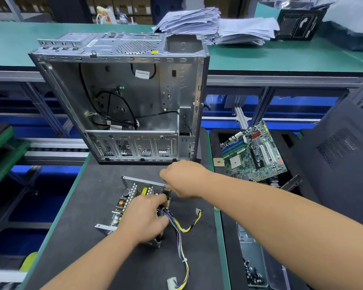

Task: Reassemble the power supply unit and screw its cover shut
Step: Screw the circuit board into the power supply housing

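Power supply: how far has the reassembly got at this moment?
Early. The power supply lies open on the mat, circuit board exposed, no cover on it. In hand: the left hand rests on the board near the cable bundle; the right hand is at its far corner. Left: fitting the cover and screwing it shut.

No legible text; white label (pixel 142 74) in case (pixel 122 97) too blurred.

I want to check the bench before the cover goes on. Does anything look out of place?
Yes. The green circuit board lies tilted on the edge of the black tray, not flat. The power supply is open, and its wires trail loose over the mat.
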